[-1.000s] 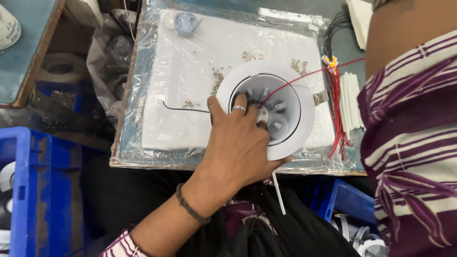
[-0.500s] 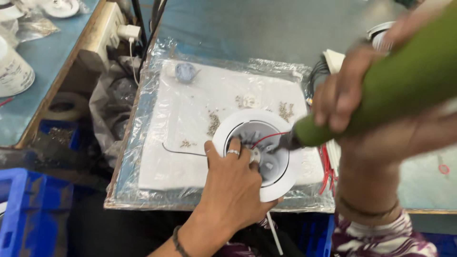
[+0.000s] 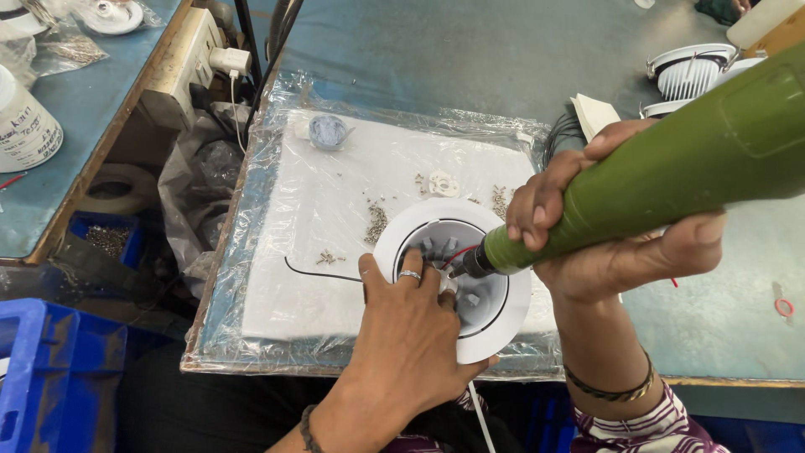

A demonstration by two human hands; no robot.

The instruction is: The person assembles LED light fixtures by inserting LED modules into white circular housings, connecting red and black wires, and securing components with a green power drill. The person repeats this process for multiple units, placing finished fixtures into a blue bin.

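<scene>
Left hand lies flat, fingers spread, pressing on the round white light housing at lower centre of the frame; it grips nothing, ring on 1 finger. Right hand is wrapped tight around a green powered screwdriver that comes in from the upper right, its dark tip down inside the housing's centre, just beside the left fingertips. A red wire runs out of the housing near the tip.

Housing sits on a white pad under clear plastic wrap, on the desk. Small screws are scattered on the pad left of the housing, with a black wire just below them and a small white plastic ring above the housing. More white housings at upper right. Blue crate at lower left; white power strip at upper left.
</scene>
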